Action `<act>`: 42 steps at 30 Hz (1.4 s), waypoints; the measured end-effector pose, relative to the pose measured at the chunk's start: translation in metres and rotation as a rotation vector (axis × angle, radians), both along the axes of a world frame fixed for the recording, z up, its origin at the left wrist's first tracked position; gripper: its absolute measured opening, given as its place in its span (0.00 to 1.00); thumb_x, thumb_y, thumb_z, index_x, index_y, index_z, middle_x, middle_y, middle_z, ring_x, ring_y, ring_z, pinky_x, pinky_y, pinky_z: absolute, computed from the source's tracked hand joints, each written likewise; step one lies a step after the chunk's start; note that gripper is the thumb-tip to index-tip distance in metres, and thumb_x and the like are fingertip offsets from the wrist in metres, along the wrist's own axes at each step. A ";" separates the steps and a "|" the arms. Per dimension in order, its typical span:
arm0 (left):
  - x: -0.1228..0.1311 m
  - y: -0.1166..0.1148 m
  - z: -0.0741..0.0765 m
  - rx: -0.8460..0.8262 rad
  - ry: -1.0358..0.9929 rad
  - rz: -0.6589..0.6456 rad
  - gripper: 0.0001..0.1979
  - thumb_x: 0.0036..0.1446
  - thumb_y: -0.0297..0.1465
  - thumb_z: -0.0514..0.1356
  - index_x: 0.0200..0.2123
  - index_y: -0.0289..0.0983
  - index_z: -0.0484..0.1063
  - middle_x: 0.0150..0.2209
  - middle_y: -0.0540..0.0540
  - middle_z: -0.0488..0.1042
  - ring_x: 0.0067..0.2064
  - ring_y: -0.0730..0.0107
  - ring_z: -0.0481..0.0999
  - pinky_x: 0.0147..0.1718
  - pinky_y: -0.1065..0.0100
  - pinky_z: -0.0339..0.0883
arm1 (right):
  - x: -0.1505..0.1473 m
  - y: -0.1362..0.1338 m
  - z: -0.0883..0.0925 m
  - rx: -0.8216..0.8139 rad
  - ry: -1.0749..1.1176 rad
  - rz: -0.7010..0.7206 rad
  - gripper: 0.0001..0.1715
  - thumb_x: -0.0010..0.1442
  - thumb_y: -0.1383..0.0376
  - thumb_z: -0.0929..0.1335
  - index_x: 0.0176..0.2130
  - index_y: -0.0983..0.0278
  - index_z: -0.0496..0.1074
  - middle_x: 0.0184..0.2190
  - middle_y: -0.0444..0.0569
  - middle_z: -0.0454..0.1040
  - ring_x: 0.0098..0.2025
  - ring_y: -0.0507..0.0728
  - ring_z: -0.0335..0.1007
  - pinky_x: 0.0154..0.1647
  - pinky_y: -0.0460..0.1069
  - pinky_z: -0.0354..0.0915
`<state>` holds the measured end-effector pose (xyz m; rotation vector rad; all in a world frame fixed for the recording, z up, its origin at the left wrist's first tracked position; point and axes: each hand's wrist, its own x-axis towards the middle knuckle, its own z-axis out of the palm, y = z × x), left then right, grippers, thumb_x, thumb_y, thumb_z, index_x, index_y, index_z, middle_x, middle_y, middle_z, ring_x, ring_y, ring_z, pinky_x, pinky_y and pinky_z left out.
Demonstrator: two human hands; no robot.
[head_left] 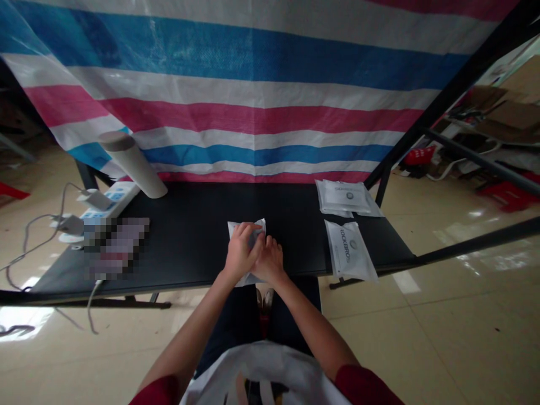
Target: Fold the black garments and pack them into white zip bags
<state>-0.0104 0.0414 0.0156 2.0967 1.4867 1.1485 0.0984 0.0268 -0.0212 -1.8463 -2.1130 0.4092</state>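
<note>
A white, frosted plastic bag [250, 279] lies at the front of the black table, its lower end reaching over the edge. My left hand [242, 250] is on its upper part, index finger bent across toward the right and thumb close by, gripping the bag. Against it, my right hand [270, 260] has curled fingers closed at the bag's right side. The hands nearly touch and hide most of the bag, so anything inside it cannot be made out.
On the black tabletop [185, 236], printed bags [348, 197] lie at the right rear, with another printed bag [351, 250] overhanging the front edge. At left are a bottle [135, 166], a power strip [120, 197] with chargers and a pixelated phone [120, 247]. Striped sheeting [253, 118] hangs behind.
</note>
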 end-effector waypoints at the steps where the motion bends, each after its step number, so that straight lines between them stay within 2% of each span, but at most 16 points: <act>1: 0.010 0.007 -0.001 -0.005 0.008 -0.022 0.12 0.63 0.35 0.53 0.46 0.38 0.71 0.46 0.41 0.73 0.50 0.57 0.71 0.51 0.54 0.66 | 0.000 -0.001 -0.002 0.017 0.002 0.010 0.50 0.52 0.49 0.70 0.64 0.71 0.55 0.51 0.65 0.68 0.51 0.70 0.64 0.51 0.61 0.59; 3: 0.023 0.019 -0.008 -0.016 0.075 -0.013 0.13 0.63 0.35 0.53 0.47 0.37 0.71 0.46 0.40 0.73 0.50 0.56 0.70 0.50 0.54 0.65 | 0.003 -0.002 -0.005 0.032 0.018 0.019 0.48 0.51 0.49 0.70 0.64 0.68 0.56 0.52 0.63 0.68 0.52 0.70 0.63 0.52 0.61 0.57; 5: 0.028 0.028 -0.018 -0.027 0.179 0.035 0.15 0.64 0.36 0.52 0.49 0.36 0.70 0.47 0.39 0.72 0.50 0.54 0.69 0.51 0.53 0.64 | 0.006 -0.003 -0.007 0.037 0.032 0.015 0.51 0.50 0.49 0.71 0.65 0.68 0.55 0.52 0.63 0.68 0.53 0.70 0.63 0.52 0.61 0.57; 9: 0.024 0.033 -0.035 -0.034 0.302 0.089 0.17 0.65 0.38 0.49 0.50 0.36 0.69 0.49 0.38 0.72 0.54 0.53 0.68 0.53 0.53 0.61 | 0.008 -0.003 -0.012 0.059 0.039 0.011 0.59 0.46 0.49 0.72 0.66 0.74 0.50 0.51 0.65 0.68 0.53 0.70 0.62 0.53 0.61 0.56; 12: 0.021 0.035 -0.039 -0.057 0.356 0.104 0.20 0.66 0.40 0.48 0.53 0.35 0.67 0.51 0.37 0.71 0.53 0.53 0.69 0.53 0.55 0.61 | 0.009 -0.002 -0.013 0.064 0.045 -0.009 0.60 0.45 0.47 0.73 0.66 0.72 0.52 0.49 0.63 0.70 0.52 0.70 0.63 0.53 0.61 0.57; 16: 0.020 0.051 -0.037 -0.176 0.481 0.154 0.24 0.65 0.41 0.48 0.57 0.32 0.64 0.52 0.33 0.72 0.53 0.49 0.71 0.51 0.54 0.62 | 0.011 -0.001 -0.010 0.045 0.077 -0.025 0.51 0.46 0.42 0.72 0.60 0.68 0.63 0.45 0.60 0.72 0.51 0.68 0.66 0.51 0.59 0.59; 19: 0.017 0.071 -0.031 -0.323 0.579 0.140 0.24 0.65 0.41 0.47 0.55 0.33 0.68 0.51 0.33 0.74 0.52 0.48 0.73 0.50 0.52 0.62 | 0.016 0.001 -0.011 0.062 0.150 -0.035 0.43 0.50 0.40 0.70 0.54 0.66 0.69 0.43 0.58 0.74 0.49 0.67 0.69 0.50 0.57 0.60; 22: 0.014 0.088 -0.024 -0.413 0.614 0.067 0.22 0.64 0.42 0.47 0.50 0.37 0.73 0.45 0.36 0.78 0.48 0.50 0.77 0.48 0.52 0.63 | 0.024 0.007 -0.015 0.056 0.334 -0.087 0.30 0.63 0.45 0.62 0.52 0.64 0.70 0.37 0.53 0.77 0.43 0.61 0.73 0.46 0.52 0.62; 24: 0.013 0.093 -0.020 -0.417 0.609 0.031 0.20 0.64 0.42 0.49 0.45 0.40 0.76 0.41 0.39 0.80 0.46 0.52 0.78 0.47 0.55 0.63 | 0.031 0.016 -0.018 0.030 0.454 -0.139 0.27 0.67 0.50 0.59 0.54 0.64 0.68 0.34 0.50 0.78 0.38 0.58 0.75 0.41 0.49 0.63; 27: 0.016 0.092 -0.017 -0.390 0.591 -0.005 0.19 0.64 0.42 0.49 0.40 0.42 0.78 0.40 0.41 0.81 0.46 0.54 0.79 0.47 0.58 0.63 | 0.039 0.036 -0.019 -0.001 0.487 -0.182 0.24 0.67 0.51 0.61 0.52 0.63 0.70 0.35 0.50 0.79 0.38 0.59 0.76 0.39 0.49 0.63; 32: 0.021 0.086 -0.016 -0.334 0.538 -0.004 0.19 0.66 0.40 0.47 0.41 0.42 0.76 0.39 0.43 0.81 0.46 0.57 0.79 0.45 0.61 0.63 | 0.045 0.068 -0.024 -0.029 0.577 -0.177 0.17 0.64 0.56 0.62 0.40 0.63 0.74 0.33 0.49 0.78 0.36 0.58 0.74 0.36 0.48 0.64; 38: 0.024 0.083 -0.014 -0.313 0.468 -0.004 0.18 0.66 0.41 0.48 0.41 0.44 0.77 0.39 0.46 0.81 0.45 0.59 0.79 0.43 0.64 0.64 | 0.049 0.076 -0.031 -0.110 0.934 -0.171 0.16 0.58 0.53 0.63 0.29 0.62 0.68 0.21 0.40 0.64 0.24 0.52 0.63 0.23 0.44 0.60; 42: 0.028 0.080 -0.015 -0.334 0.447 0.010 0.18 0.66 0.41 0.49 0.42 0.44 0.77 0.39 0.45 0.81 0.45 0.58 0.79 0.43 0.65 0.64 | 0.052 0.080 -0.026 -0.083 0.974 -0.151 0.20 0.58 0.49 0.62 0.26 0.62 0.66 0.20 0.39 0.61 0.23 0.51 0.59 0.21 0.44 0.58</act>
